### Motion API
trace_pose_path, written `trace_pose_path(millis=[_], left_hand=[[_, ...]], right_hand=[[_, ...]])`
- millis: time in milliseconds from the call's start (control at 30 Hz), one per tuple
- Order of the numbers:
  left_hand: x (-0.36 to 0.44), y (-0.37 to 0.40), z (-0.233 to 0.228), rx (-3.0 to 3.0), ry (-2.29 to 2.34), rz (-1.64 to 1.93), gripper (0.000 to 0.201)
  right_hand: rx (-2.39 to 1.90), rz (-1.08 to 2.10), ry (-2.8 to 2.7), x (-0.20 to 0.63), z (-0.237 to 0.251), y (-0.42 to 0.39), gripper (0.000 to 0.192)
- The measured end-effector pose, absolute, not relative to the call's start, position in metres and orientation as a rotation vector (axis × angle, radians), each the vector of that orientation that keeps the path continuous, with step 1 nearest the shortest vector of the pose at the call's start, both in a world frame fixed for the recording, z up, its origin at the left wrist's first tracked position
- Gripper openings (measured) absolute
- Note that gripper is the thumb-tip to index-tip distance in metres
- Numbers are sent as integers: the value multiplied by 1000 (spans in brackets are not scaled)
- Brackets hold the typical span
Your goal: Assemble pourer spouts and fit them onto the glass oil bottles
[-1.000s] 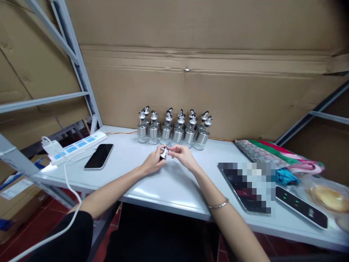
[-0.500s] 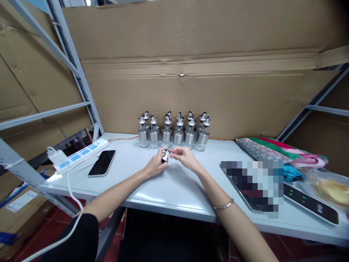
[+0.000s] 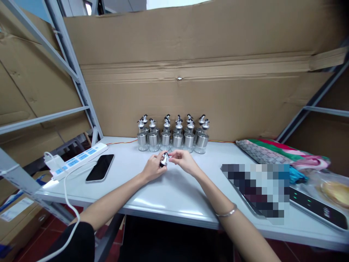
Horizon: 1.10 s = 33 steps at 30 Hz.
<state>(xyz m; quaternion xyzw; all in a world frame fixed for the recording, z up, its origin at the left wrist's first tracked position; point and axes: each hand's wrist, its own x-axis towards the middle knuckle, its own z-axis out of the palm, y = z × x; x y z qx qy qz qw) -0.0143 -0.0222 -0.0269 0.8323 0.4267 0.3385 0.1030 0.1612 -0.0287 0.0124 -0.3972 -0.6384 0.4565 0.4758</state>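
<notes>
My left hand (image 3: 152, 168) is wrapped round a silver-and-black bottle pourer spout (image 3: 164, 160), held just above the table. My right hand (image 3: 185, 161) pinches at the spout's black flap end from the right. Whether those fingertips hold anything besides the flap is too small to make out. Behind my hands, glass bottles with steel sleeves (image 3: 177, 140) stand upright in two rows. Each visible bottle carries a similar pourer, such as the front right pourer (image 3: 205, 124).
On the left lie a phone (image 3: 100, 168) and a white power strip (image 3: 79, 160) with a plugged-in charger (image 3: 56, 163). Cardboard (image 3: 207, 94) walls off the back of the white table (image 3: 174, 196). To the right are a grey bubble-textured pouch (image 3: 264, 153), a blurred-out item (image 3: 256, 189) and a black panel (image 3: 319, 209).
The camera view has tilted up slightly, so the table sits lower. Both hands stay together at the pourer spout, and its flap has turned a little between the fingers.
</notes>
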Motion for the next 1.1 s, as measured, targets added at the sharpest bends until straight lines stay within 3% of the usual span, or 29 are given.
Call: trace_pose_path(millis=[300,467,600,800,933,1100], left_hand=[[-16,-25,-30,2399,1243,1063,57],[-13,-30,-27,2232,974,996,61],[-14,-33,-21,2252,898,992,70],[-17,-31,-19,2361,1004,941,67],[-20,-19,-7,2517,1057,1182,53],[-18,21,59,2592,1508,1642,41]], right_hand=[[-979,1050,-1569,152,3,-32,25],[-870,1359,-1440,156,10,-34,42],[-772,1525,-1504,160,16,-36,38],[-780,1403,-1573,156,13,-35,45],[-756,1297,-1434,155,15,-32,51],[-692,1341,-1288,159,20,-31,50]])
